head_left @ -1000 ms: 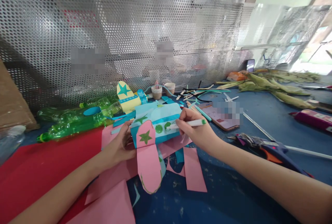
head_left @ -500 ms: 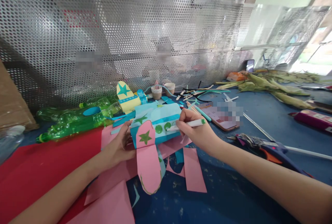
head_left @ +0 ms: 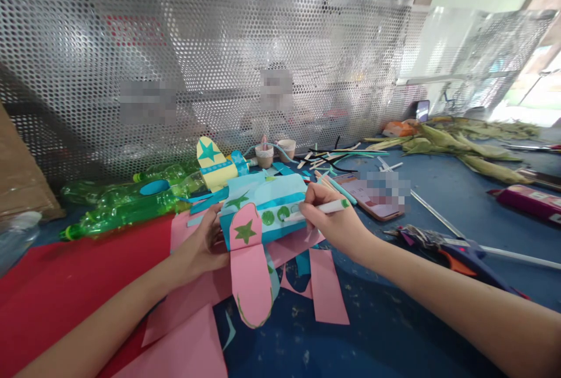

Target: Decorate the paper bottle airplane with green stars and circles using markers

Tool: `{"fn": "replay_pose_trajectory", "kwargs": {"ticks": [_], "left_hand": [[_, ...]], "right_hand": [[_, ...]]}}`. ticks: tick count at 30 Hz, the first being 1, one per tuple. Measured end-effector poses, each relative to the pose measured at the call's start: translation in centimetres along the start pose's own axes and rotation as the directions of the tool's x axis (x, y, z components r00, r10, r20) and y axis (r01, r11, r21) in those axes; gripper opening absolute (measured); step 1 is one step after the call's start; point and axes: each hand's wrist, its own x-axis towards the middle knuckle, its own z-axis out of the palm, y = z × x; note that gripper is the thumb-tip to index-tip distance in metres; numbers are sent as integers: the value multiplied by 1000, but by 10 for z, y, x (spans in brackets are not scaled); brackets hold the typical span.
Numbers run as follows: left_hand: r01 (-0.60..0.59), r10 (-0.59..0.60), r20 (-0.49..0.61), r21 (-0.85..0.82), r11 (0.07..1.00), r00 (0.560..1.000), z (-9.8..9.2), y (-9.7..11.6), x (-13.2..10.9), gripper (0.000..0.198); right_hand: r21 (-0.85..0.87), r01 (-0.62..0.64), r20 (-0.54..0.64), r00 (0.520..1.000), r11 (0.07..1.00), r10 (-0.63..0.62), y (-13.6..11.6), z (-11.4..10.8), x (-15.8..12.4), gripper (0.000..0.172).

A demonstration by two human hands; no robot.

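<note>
My left hand (head_left: 202,246) is closed around the near left end of a paper airplane (head_left: 284,186), light blue with darker blue bands. A pink paper wing (head_left: 253,284) with a green star sticks out toward me. In my right hand (head_left: 331,214) I pinch a white felt-tip marker (head_left: 333,207) with a green end. Its tip touches the plane's side, by a partly filled green circle; a solid green one lies to the left and an outlined one to the right. Behind stands a yellow paper plane (head_left: 219,176) with a blue star.
Green plastic bottles (head_left: 131,210) lie at the left, beyond red paper (head_left: 87,284). Pink paper pieces (head_left: 329,287) are around the plane. Right of it lie a phone (head_left: 374,205), a glue gun (head_left: 456,255) and corn husks (head_left: 451,144). A perforated metal screen (head_left: 245,45) spans the back.
The marker tip has shifted very slightly at the circle, where the green fill looks a little darker. My left hand and the plane stay in place.
</note>
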Motion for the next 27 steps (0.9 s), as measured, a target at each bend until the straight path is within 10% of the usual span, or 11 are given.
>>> {"fn": "replay_pose_trajectory", "kwargs": {"ticks": [27], "left_hand": [[-3, 3, 11, -19, 1000, 1000, 1, 4, -1, 105]], "right_hand": [[-50, 33, -87, 995, 998, -38, -4, -3, 2, 19]]}}
